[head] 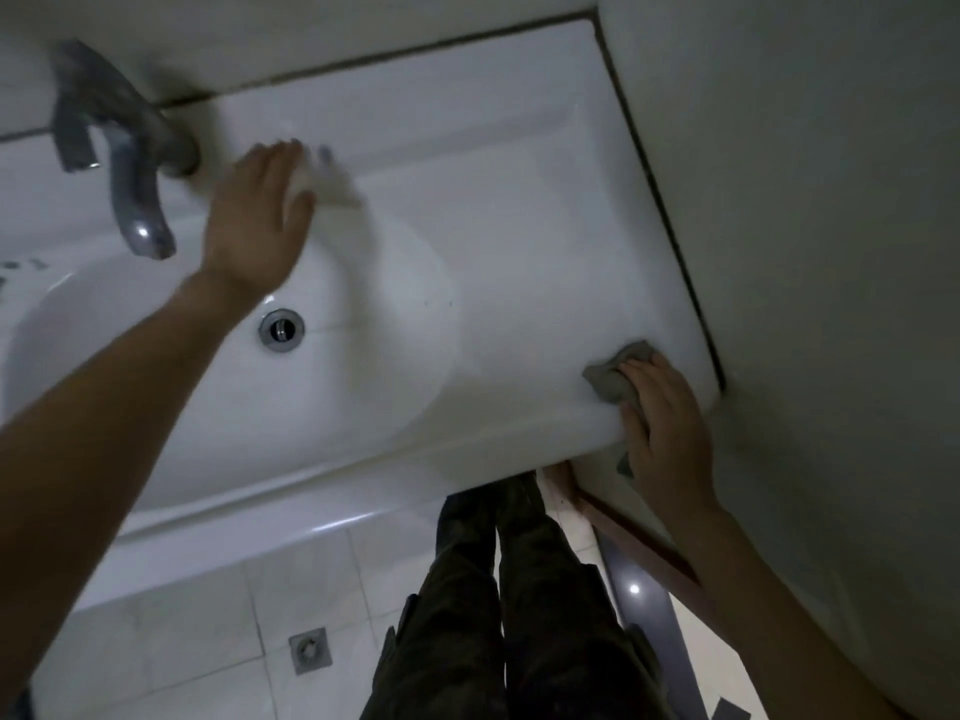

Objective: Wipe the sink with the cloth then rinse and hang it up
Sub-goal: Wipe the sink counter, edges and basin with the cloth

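In the head view a white sink (498, 189) fills the upper half, its oval bowl to the left and a flat ledge running right up to a pale wall (810, 200). The grey cloth (609, 380) lies bunched on the near right corner of that ledge, close to the wall joint. The right hand (662, 426) is on top of it, fingers bent over the cloth and holding it down against the rim, with a scrap of cloth showing below the palm at the sink's near edge. The left hand (257, 220) reaches across the bowl to the far ledge just right of the metal faucet (122, 163); its fingers are straight and spread flat, holding nothing that can be made out, and a pale blurred patch beside the fingertips cannot be identified. The round drain (281, 330) sits in the bowl below the left wrist. Below the sink are a white tiled floor (208, 615) with a square floor drain (310, 650), and the person's legs in dark trousers (524, 605).
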`<state>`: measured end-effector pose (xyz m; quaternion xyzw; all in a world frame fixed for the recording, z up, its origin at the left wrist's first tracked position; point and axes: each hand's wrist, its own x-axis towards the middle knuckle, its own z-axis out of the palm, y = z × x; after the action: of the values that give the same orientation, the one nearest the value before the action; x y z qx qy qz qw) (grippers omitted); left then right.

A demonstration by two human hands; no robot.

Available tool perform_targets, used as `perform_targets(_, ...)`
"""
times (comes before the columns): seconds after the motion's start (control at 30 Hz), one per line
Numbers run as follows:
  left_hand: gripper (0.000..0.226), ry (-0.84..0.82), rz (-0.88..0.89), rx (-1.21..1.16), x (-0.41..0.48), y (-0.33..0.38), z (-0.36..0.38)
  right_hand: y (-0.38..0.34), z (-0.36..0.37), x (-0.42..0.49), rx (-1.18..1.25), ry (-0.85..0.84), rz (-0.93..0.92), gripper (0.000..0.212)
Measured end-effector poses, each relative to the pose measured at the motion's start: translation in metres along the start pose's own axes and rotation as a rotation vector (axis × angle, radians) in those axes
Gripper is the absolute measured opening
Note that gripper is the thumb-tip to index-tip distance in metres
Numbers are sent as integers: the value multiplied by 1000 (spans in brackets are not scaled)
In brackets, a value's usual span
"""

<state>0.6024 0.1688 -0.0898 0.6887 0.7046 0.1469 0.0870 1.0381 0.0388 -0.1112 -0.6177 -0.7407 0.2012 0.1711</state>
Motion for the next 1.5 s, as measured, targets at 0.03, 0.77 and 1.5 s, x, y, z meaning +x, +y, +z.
perform_targets(0.03, 49, -5, -25, -50, -23, 19, -6, -3, 2, -1, -4, 9, 9, 37)
perform_targets(0.77, 36, -106, -256, 108, -304, -12, -11, -83, 59, -30, -231, -121, -323, 41)
perform_targets(1.5, 34, 18, -157, 263, -310, -26, -1, -123, 85, -36, -171, -46, -446, 39)
